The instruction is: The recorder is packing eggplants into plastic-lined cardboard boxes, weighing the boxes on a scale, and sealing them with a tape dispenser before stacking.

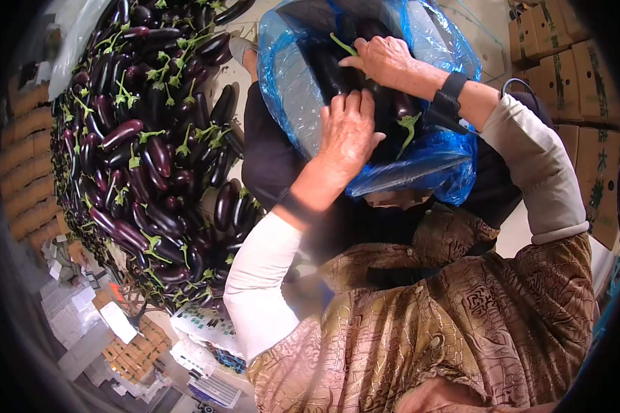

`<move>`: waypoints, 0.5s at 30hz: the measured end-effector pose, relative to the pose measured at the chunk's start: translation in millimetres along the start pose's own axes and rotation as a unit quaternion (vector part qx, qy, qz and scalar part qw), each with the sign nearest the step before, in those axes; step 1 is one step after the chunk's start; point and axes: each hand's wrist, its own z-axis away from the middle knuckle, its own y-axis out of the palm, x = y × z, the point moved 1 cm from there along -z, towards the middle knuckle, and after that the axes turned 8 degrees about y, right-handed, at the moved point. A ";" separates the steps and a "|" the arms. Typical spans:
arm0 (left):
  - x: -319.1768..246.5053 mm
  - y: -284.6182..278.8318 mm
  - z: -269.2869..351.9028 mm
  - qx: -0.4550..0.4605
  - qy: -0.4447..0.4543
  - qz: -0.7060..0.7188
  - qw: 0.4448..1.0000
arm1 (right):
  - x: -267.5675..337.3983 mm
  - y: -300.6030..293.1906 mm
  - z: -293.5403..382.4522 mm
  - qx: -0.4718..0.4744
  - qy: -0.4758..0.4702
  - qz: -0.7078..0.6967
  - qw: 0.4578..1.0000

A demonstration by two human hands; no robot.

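Observation:
A blue plastic bag gapes in front of me, lining a container whose walls are mostly hidden. Dark purple eggplants lie inside it. My right hand is over the far part of the load, with a green eggplant stem poking out between its thumb and forefinger. Nearer to me, my left hand lies on top of the eggplants, fingers bent and thumb apart; its palm is hidden, so its hold cannot be made out. Beside it, one eggplant points its green calyx towards me.
A large heap of eggplants spreads over the floor on the left, with a few loose ones by my knee. Printed cardboard boxes are stacked on the right. More cartons stand at the far left. A patterned white sack lies lower left.

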 end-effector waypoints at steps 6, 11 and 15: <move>0.3 23.6 -15.8 0.004 -0.056 -0.013 0.998 | 9.2 6.1 -22.0 0.021 -0.069 0.038 0.997; -0.6 20.0 -15.2 0.021 -0.101 0.040 0.994 | -1.2 6.7 -25.8 0.092 -0.123 0.069 0.986; -2.5 31.8 -7.5 0.036 -0.072 -0.019 0.997 | 1.9 -5.3 -19.3 0.144 -0.143 0.048 0.978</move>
